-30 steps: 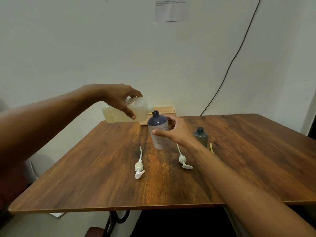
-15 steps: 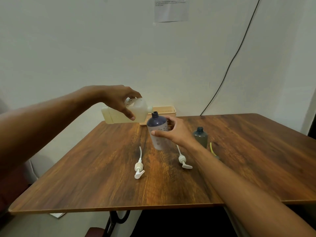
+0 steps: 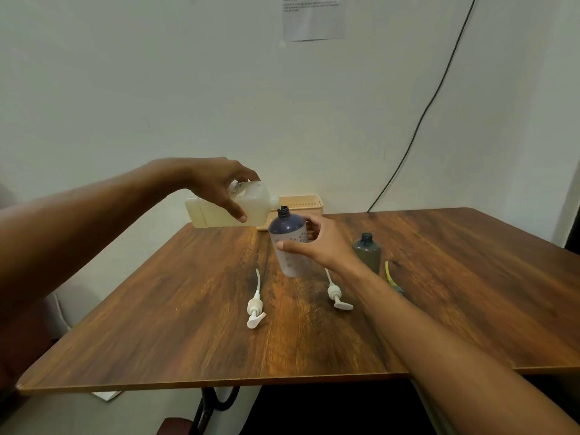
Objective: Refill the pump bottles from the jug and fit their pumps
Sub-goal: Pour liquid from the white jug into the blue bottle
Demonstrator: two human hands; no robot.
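Jug left of held bottle; two pumps before it; second bottle right

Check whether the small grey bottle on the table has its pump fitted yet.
No, the grey bottle stands with a bare open neck, and a yellow-tubed pump lies on the table beside it.

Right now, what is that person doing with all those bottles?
The person is refilling a bottle. The left hand tips a pale jug almost flat, its spout at the open neck of the dark blue bottle, which the right hand holds steady. Whether liquid is flowing cannot be seen. A smaller grey bottle stands open to the right. Two white pumps lie on the wooden table, not fitted yet, and a yellowish tube lies by the grey bottle.
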